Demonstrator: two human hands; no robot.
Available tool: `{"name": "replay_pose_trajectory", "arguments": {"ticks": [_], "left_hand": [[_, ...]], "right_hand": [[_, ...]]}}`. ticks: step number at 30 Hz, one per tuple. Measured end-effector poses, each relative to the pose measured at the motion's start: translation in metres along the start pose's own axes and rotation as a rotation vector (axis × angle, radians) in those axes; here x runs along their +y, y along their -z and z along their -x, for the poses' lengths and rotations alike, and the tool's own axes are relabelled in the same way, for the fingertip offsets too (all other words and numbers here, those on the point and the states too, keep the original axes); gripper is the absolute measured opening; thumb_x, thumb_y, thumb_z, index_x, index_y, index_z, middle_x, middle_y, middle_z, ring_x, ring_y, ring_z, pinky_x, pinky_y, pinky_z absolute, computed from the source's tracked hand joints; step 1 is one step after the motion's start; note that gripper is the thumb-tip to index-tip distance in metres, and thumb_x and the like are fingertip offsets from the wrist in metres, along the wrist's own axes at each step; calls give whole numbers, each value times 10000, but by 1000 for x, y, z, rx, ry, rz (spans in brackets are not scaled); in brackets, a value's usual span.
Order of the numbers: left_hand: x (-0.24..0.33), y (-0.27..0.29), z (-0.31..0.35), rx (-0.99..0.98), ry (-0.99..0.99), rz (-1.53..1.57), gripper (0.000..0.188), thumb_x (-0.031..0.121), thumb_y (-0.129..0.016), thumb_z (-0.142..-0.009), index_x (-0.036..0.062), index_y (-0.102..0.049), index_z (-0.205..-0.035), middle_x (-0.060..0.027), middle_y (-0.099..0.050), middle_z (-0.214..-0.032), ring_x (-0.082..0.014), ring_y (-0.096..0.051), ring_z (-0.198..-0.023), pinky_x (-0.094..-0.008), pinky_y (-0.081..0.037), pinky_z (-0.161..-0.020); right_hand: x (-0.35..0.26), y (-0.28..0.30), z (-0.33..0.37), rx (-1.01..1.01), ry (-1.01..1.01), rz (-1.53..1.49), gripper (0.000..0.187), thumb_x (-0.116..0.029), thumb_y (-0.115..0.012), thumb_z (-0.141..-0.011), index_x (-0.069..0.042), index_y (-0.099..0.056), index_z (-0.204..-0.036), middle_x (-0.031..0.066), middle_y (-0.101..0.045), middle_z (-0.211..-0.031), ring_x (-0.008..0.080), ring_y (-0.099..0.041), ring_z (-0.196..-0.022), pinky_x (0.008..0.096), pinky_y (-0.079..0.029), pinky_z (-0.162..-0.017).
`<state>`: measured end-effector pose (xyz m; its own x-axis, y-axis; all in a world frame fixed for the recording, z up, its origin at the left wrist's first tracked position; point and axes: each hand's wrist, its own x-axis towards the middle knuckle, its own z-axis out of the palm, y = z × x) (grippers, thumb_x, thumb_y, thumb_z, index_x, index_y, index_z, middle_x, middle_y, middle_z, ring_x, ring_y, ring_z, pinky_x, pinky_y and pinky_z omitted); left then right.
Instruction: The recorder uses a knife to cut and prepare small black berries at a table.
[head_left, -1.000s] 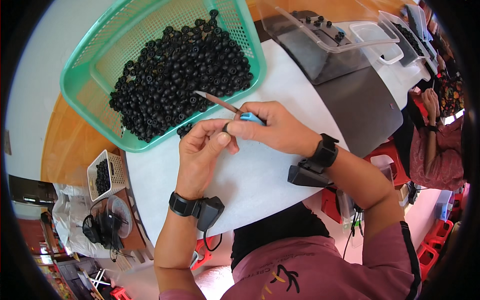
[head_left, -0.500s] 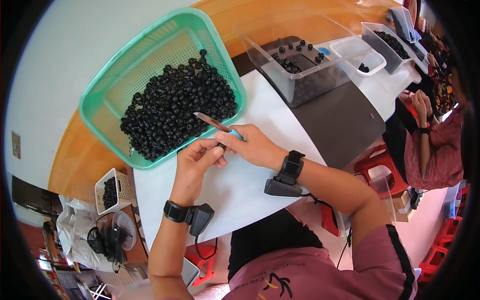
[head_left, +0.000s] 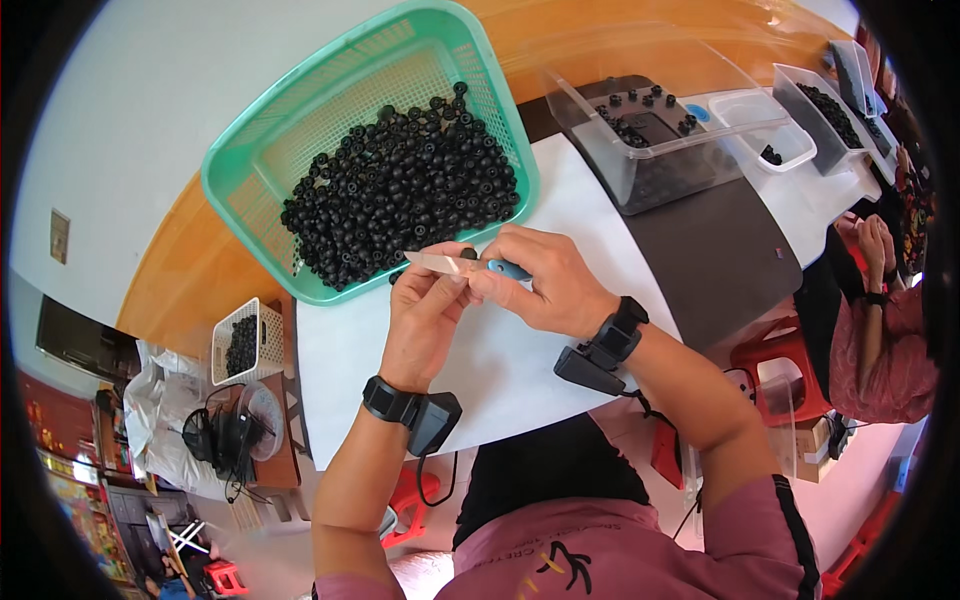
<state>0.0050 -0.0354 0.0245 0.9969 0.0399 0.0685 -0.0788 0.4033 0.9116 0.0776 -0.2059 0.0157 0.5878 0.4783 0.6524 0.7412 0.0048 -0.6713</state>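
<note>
A small knife [head_left: 436, 263] with a blue handle is gripped in my right hand [head_left: 548, 278], its blade pointing left across my left fingers. My left hand [head_left: 428, 322] pinches a small round black part [head_left: 468, 254], mostly hidden behind the blade and fingertips. Both hands meet just in front of a green plastic basket [head_left: 250, 255]. Inside the basket lies a heap of small black ring-like parts [head_left: 400, 185], many showing a hole in the middle.
White paper [head_left: 510, 390] covers the table under my hands. To the right stand a clear plastic bin [head_left: 640, 165] on a dark mat [head_left: 710, 250] and a white tray [head_left: 795, 145]. A small white basket [head_left: 262, 345] of black parts is at left. Another person [head_left: 880, 340] sits at right.
The knife has swung from pointing up over the heap to lying nearly level across my left fingers. The whole scene has shifted to the right in view.
</note>
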Motion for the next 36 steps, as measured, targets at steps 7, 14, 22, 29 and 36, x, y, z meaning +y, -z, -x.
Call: {"name": "replay_pose_trajectory", "arguments": {"ticks": [7,14,22,29,36], "left_hand": [[-2,6,6,-5,-33,-5,313,127,-624,-925,27,-551,-1212,-54,-646,-1015,-124,-583,-853,-282,-473,-764],[-5,18,7,-58,-57,20,290,122,-626,-923,26,-556,-1188,-76,-631,-1045,-137,-574,-859,-284,-464,-769],[-8,25,5,-55,-33,23,273,126,-627,-919,26,-556,-1163,-68,-605,-1007,-137,-566,-835,-278,-452,-767],[-3,26,7,-168,-26,69,237,137,-626,-918,21,-569,-1116,-71,-607,-987,-138,-566,-779,-272,-455,-710],[-12,25,6,-112,-12,-22,229,100,-612,-931,21,-579,-1144,-69,-634,-976,-150,-589,-808,-287,-476,-739]], "right_hand": [[3,-2,-1,-32,49,46,256,-258,-702,-854,-12,-633,-866,111,-572,-735,270,-569,-657,339,-449,-595],[6,-5,-1,-92,35,40,215,-210,-717,-836,-14,-640,-875,95,-582,-746,247,-569,-665,330,-453,-609],[11,-10,0,-111,-26,27,311,-339,-704,-856,-32,-654,-838,101,-605,-757,266,-593,-663,346,-457,-576],[22,-5,-3,-27,-296,14,323,-335,-714,-866,-19,-649,-859,68,-575,-723,173,-538,-625,293,-420,-562],[11,-9,-3,-177,-427,-380,290,-305,-713,-887,-24,-645,-864,-15,-566,-741,59,-458,-670,240,-393,-579]]}}
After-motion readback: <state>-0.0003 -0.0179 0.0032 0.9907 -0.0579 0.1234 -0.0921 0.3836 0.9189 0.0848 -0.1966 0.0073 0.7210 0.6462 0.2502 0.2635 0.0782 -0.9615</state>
